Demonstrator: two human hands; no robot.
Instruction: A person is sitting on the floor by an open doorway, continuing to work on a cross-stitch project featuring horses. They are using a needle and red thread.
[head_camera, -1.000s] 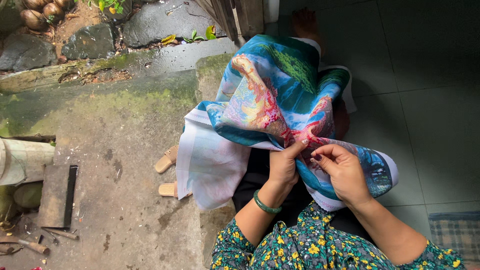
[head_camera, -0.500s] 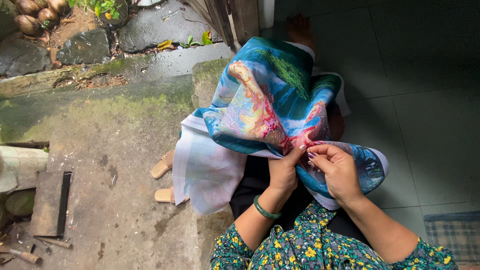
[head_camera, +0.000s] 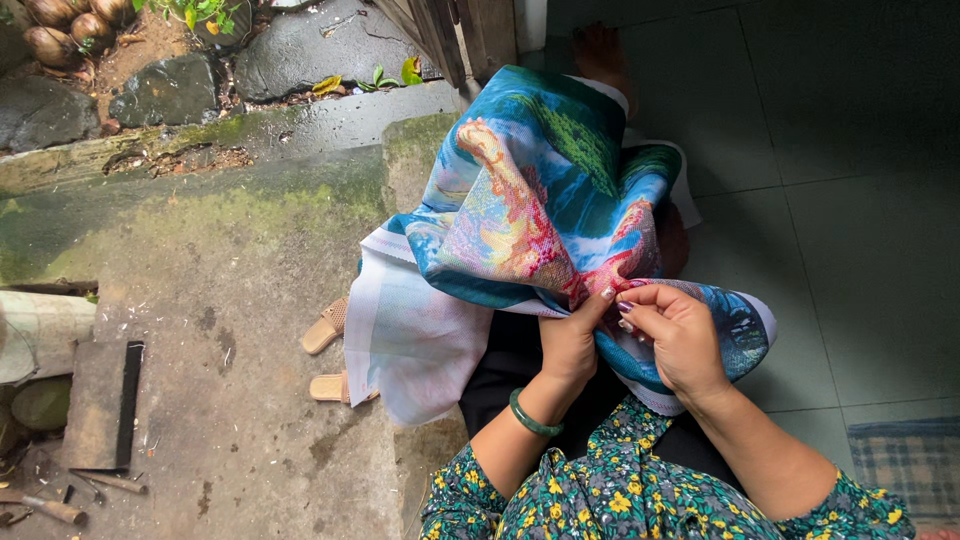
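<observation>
Mossy, damp concrete ground (head_camera: 200, 300) fills the left of the view, bordered by dark stones (head_camera: 170, 90) and brown coconut husks (head_camera: 60, 25) at the top, while grey-green floor tiles (head_camera: 840, 180) run along the right. Draped over the seated person's lap lies a large, multicoloured cross-stitch cloth in blue, green and red with a white unstitched border (head_camera: 530, 210). It looks light, soft and floppy, folding under its own weight; the stitched part probably feels a little thicker and grippier than the bare white margin (head_camera: 410, 340), which hangs loose toward the pair of tan sandals (head_camera: 328, 350). A bunched fold near the working spot seems the sensible place to take hold, since a pinch there keeps the weave taut. Its long axis runs from the lower right by the hands up and away toward the bare foot (head_camera: 600, 50) at the top, with the white edge spilling off to the left. The left hand (head_camera: 570, 340), with a green bangle (head_camera: 530, 415) on the wrist, is closed around a gathered fold of the cloth. The right hand (head_camera: 680, 335) pinches at the fabric beside it, fingertips together; whether a needle sits between them is too small to tell
</observation>
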